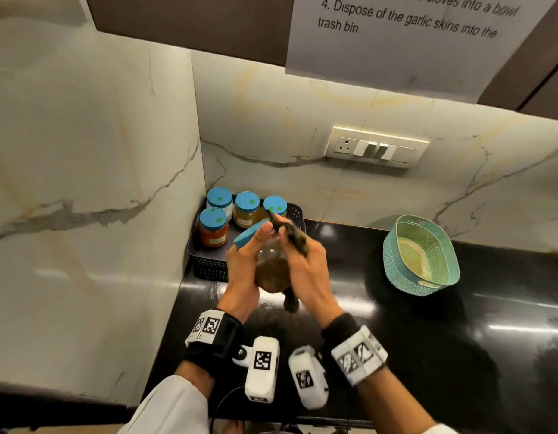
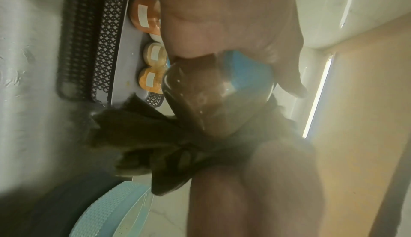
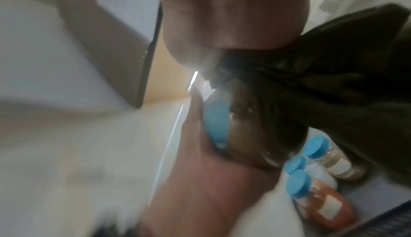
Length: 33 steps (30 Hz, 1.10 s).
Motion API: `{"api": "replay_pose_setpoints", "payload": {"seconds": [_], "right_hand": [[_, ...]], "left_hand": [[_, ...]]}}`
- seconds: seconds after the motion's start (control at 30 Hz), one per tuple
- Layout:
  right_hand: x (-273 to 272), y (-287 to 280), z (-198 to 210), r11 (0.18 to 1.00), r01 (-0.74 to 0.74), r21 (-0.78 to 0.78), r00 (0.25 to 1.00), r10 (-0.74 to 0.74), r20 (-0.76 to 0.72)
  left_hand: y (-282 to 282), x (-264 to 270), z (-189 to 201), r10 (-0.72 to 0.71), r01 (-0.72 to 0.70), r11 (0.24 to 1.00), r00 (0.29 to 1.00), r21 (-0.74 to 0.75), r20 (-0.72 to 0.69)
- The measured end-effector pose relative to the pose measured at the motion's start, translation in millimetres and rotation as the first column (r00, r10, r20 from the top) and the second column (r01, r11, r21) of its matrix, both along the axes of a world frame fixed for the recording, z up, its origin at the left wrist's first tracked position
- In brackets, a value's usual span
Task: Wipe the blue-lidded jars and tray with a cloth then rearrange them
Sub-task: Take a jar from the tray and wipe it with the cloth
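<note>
My left hand (image 1: 243, 261) grips a glass jar (image 1: 271, 267) of brown spice with a blue lid (image 1: 249, 234), tilted, above the counter in front of the tray. My right hand (image 1: 305, 264) holds a dark olive cloth (image 1: 294, 234) against the jar's right side. In the left wrist view the jar (image 2: 200, 103) and the bunched cloth (image 2: 142, 142) fill the middle. The right wrist view shows the lid (image 3: 215, 119) and the cloth (image 3: 322, 82) up close. Several other blue-lidded jars (image 1: 213, 227) stand in the dark perforated tray (image 1: 208, 267) in the corner.
A teal perforated basket (image 1: 421, 255) sits on the black counter (image 1: 427, 339) to the right. Marble walls enclose the corner on the left and behind. A switch plate (image 1: 377, 147) is on the back wall, and a printed sheet (image 1: 412, 36) hangs above.
</note>
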State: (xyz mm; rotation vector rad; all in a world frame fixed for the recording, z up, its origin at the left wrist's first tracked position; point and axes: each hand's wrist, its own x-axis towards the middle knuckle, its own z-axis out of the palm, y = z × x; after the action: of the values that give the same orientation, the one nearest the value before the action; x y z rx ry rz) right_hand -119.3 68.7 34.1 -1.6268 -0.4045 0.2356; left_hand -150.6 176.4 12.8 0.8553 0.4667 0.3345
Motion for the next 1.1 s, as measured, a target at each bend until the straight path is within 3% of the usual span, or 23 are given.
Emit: {"api": "replay_pose_setpoints", "payload": {"seconds": [0.03, 0.1, 0.2, 0.3, 0.33, 0.43, 0.47, 0.53, 0.63, 0.7, 0.8, 0.9, 1.1], "right_hand": [[10, 1, 9, 1.000, 0.012, -0.003, 0.993, -0.012, -0.115], [15, 3, 17, 0.999, 0.031, -0.011, 0.988, -0.033, -0.154], [-21, 3, 5, 0.998, -0.006, 0.056, 0.997, 0.002, 0.076], [-39, -1, -8, 0.996, -0.011, -0.090, 0.916, 0.046, 0.399], [-29, -1, -8, 0.995, -0.038, -0.096, 0.925, 0.071, 0.373], [10, 4, 15, 0.998, -0.058, -0.014, 0.998, 0.057, -0.014], [14, 4, 18, 0.999, -0.050, -0.003, 0.998, 0.050, -0.039], [1, 2, 16, 0.999, -0.044, -0.005, 0.995, 0.044, 0.095], [-23, -6, -4, 0.992, -0.039, -0.122, 0.911, 0.085, 0.404], [-20, -7, -14, 0.986, -0.011, -0.165, 0.882, 0.087, 0.463], [0, -12, -7, 0.985, -0.135, -0.105, 0.939, 0.161, 0.305], [16, -27, 7, 0.984, -0.176, -0.018, 0.968, 0.176, 0.177], [15, -36, 28, 0.967, -0.204, 0.150, 0.975, 0.215, -0.062]], "left_hand": [[-2, 0, 4, 0.011, -0.011, 1.000, 1.000, 0.016, -0.003], [-3, 1, 10, 0.031, -0.031, 0.999, 0.999, 0.025, 0.023], [2, 1, 9, 0.037, -0.037, 0.999, 0.997, -0.003, 0.062], [5, -3, 3, 0.009, -0.004, 0.996, 0.998, -0.091, 0.061], [3, -2, 3, 0.011, -0.007, 0.995, 0.999, -0.103, 0.039], [-4, 3, 9, 0.086, -0.089, 0.994, 0.995, -0.070, -0.041], [-6, 4, 13, 0.105, -0.107, 0.992, 0.994, -0.069, -0.031], [-5, 6, 17, 0.113, -0.111, 0.991, 0.994, -0.075, 0.014], [-2, 2, 20, 0.072, -0.071, 0.991, 0.997, -0.115, 0.008], [-5, 1, 20, 0.078, -0.085, 0.988, 0.995, -0.130, -0.053], [-14, 1, 22, 0.101, -0.112, 0.992, 0.982, -0.062, -0.158], [-10, -1, 19, 0.028, -0.025, 1.000, 0.984, 0.017, -0.175], [7, -6, 43, -0.175, 0.173, 0.983, 0.984, 0.060, 0.037]]}}
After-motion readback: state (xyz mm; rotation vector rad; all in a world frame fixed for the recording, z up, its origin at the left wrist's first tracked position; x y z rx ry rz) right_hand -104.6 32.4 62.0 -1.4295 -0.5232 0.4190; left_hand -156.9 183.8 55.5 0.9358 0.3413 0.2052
